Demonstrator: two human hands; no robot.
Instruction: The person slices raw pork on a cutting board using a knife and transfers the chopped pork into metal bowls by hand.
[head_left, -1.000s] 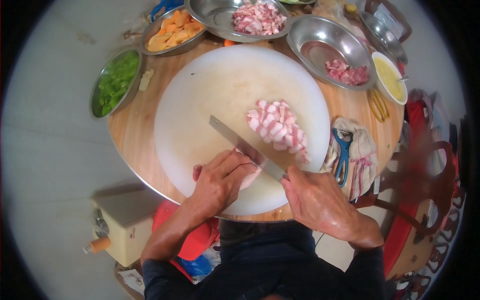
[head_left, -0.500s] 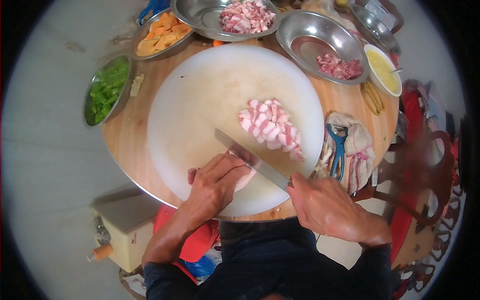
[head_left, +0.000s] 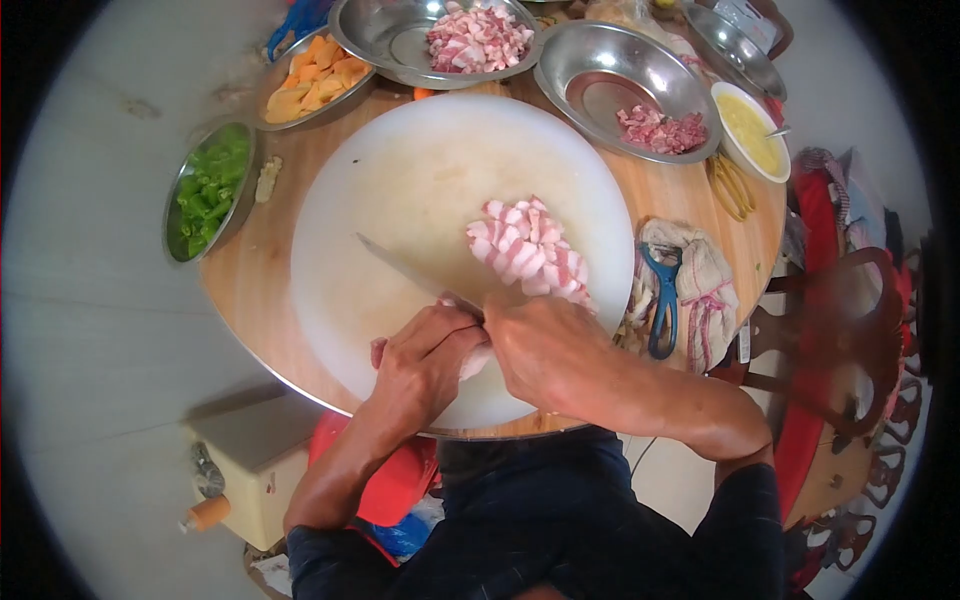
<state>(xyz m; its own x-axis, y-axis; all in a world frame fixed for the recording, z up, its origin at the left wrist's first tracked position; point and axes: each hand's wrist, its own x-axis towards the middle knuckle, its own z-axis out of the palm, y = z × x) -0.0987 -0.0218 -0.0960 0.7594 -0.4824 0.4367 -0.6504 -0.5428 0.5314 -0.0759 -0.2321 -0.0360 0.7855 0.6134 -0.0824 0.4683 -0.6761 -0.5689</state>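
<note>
My left hand (head_left: 425, 358) is closed over a piece of raw pork (head_left: 474, 362), holding it down near the front of the round white cutting board (head_left: 390, 190). In my right hand (head_left: 535, 345) is the handle of a knife (head_left: 405, 268), its blade pointing up and left across the board. The blade runs close beside my left fingers, at the meat; whether its edge touches the meat is hidden. Sliced pork (head_left: 530, 245) with pink and white layers lies in a heap on the board's right side.
Metal bowls hold green peppers (head_left: 210, 195), orange slices (head_left: 315, 80), chopped meat (head_left: 480, 38) and darker meat (head_left: 660, 130). A white bowl (head_left: 750, 135) contains yellow liquid and a spoon. Blue-handled peeler (head_left: 663, 300) and cloth (head_left: 705, 290) lie at right on the wooden table (head_left: 250, 290).
My right hand has moved left with the knife, pushing the blade forward and left past my left fingers. My left hand stays on the meat. The view has shifted slightly.
</note>
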